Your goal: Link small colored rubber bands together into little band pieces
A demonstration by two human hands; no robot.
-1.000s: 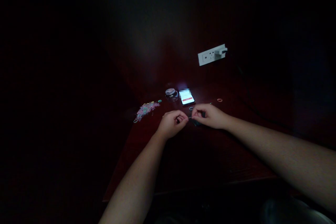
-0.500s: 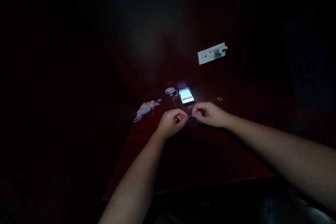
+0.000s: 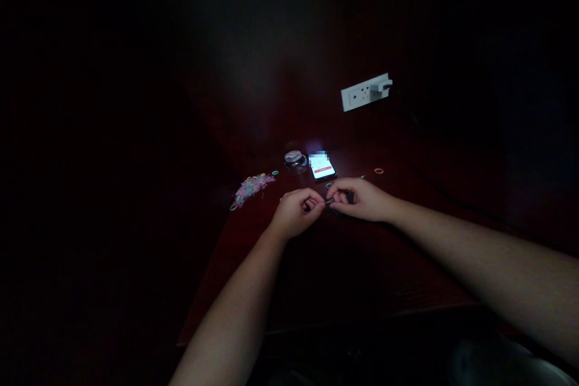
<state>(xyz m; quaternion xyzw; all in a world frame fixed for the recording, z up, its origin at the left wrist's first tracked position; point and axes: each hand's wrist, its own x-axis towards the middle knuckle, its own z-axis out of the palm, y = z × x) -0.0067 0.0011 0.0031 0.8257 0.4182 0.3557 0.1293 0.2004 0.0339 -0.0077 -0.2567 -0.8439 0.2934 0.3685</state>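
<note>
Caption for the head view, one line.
Left hand and right hand pinch a small item near a lit phone, with colorful bands heaped to the left.

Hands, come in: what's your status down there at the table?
Left hand and right hand: fingertips pinching one small thin item, too dim to identify. Phone lit just beyond. Nothing visible blocking the grip.
</note>
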